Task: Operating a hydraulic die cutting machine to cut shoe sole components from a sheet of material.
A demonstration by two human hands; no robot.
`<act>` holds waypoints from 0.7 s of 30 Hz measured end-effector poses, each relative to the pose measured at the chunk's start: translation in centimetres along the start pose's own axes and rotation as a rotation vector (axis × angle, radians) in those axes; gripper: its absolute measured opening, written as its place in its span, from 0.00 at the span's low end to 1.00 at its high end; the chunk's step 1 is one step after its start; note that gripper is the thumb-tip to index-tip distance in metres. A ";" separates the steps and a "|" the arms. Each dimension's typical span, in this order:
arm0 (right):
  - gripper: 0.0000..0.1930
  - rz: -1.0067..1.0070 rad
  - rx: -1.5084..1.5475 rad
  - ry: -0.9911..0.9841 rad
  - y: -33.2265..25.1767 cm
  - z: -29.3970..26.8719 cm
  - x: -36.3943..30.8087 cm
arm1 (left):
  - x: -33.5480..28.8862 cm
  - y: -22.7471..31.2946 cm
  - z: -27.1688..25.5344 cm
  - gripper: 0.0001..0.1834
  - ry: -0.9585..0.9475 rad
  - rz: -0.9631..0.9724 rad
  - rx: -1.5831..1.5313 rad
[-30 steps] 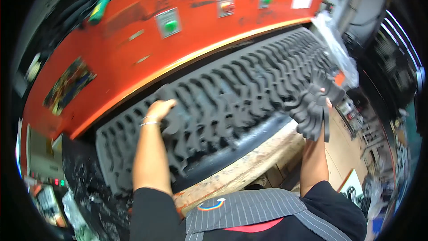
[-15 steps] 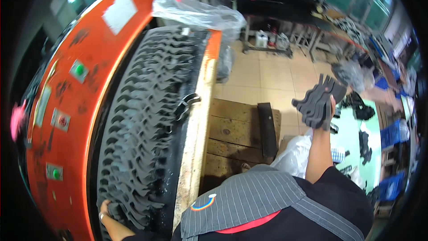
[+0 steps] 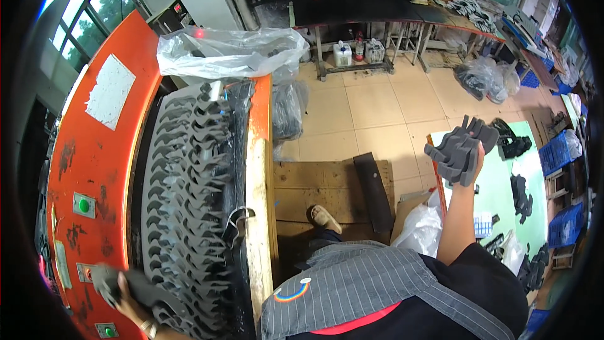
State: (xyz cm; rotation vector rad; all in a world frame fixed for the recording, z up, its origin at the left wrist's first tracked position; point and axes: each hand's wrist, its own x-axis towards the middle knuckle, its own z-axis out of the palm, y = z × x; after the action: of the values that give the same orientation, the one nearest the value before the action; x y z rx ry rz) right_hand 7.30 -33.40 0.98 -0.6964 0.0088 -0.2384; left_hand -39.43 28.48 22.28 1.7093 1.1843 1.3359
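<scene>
The right hand (image 3: 473, 154) is gripping a stack of dark grey foam cut-outs (image 3: 458, 151), fingers clenched around its near edge, and is holding it raised at the right of the scene, above the edge of a green counter (image 3: 531, 170) where more dark pieces (image 3: 521, 192) are lying. The forearm is rising from the person's dark sleeve at the near right.

Far over at the near left, the left hand (image 3: 129, 299) is grasping a dark grey foam sheet (image 3: 189, 214) at its near end, the fingers curled over a loose flap of it. The sheet is punched through with rows of repeated curved shapes and is lying along the bed of an orange press machine (image 3: 94, 170), running from near to far. A green button (image 3: 83, 204) is sitting on the machine's orange panel just left of the sheet. A pale wooden board (image 3: 258, 214) is edging the sheet on its right side.

At the far end of the machine a crumpled clear plastic bag (image 3: 233, 53) is resting on top. Between the two hands, on the tiled floor, a wooden pallet (image 3: 333, 189) is lying with a dark strip (image 3: 372, 192) across it, and a foot in a sandal (image 3: 324, 219) is standing on it. A white plastic bag (image 3: 418, 230) is sitting just beside the right forearm. Further off, dark benches (image 3: 377, 12) are standing along the far wall.
</scene>
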 end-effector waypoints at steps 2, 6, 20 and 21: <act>0.19 0.003 0.062 -0.027 2.4 1.6 1.3 | 1.7 4.7 9.5 0.18 -0.249 -0.139 -0.260; 0.17 0.066 0.085 -0.082 4.8 6.9 6.0 | 10.9 1.0 26.7 0.19 -0.410 -0.123 -0.507; 0.25 0.053 -0.070 -0.303 9.1 17.3 17.3 | 16.8 0.6 77.5 0.55 -0.463 -0.708 -0.573; 0.25 0.202 0.059 -0.384 10.5 19.4 18.1 | 16.0 -1.3 77.8 0.60 -0.571 -0.658 -0.587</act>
State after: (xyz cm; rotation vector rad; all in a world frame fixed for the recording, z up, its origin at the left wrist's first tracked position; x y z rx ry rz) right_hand 28.86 -17.31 10.46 -0.6680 -0.2917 0.0909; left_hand 36.34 46.27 6.60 1.0272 0.7953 0.6275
